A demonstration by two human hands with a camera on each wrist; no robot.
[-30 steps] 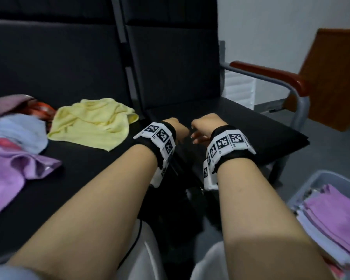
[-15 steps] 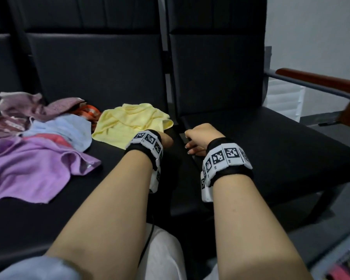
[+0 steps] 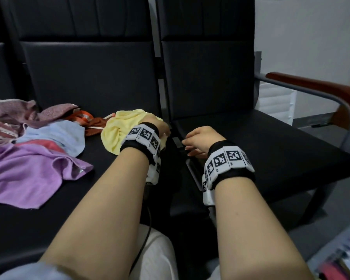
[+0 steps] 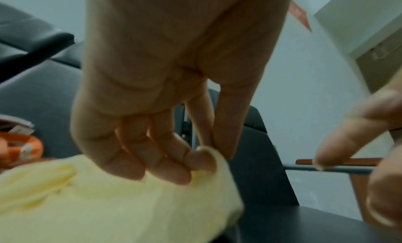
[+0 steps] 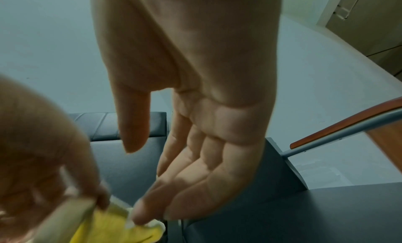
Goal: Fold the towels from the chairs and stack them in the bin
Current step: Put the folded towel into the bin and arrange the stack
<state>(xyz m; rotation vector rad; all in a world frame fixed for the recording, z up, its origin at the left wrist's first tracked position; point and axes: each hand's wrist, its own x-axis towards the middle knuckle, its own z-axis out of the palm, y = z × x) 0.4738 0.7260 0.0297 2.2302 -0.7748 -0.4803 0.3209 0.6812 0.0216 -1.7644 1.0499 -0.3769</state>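
A crumpled yellow towel (image 3: 117,130) (image 4: 108,203) lies at the right edge of the middle chair seat. My left hand (image 3: 160,126) (image 4: 174,160) grips its right edge, with the fingers curled into the cloth. My right hand (image 3: 198,138) (image 5: 174,186) hovers just to the right, above the gap between the seats. Its fingers are relaxed and hold nothing. In the right wrist view one fingertip touches the towel's corner (image 5: 135,224). The bin (image 3: 339,259) shows only as a blurred corner at the bottom right.
A heap of towels lies left of the yellow one: purple (image 3: 24,172), pale blue (image 3: 55,138), orange (image 3: 85,120) and maroon (image 3: 18,112). The right chair's black seat (image 3: 271,150) is bare. A wooden armrest (image 3: 311,87) bounds it on the right.
My left hand has moved left onto the yellow towel and taken hold of it, bunching the cloth. The view has swung left, so the bin has slid almost out of frame.
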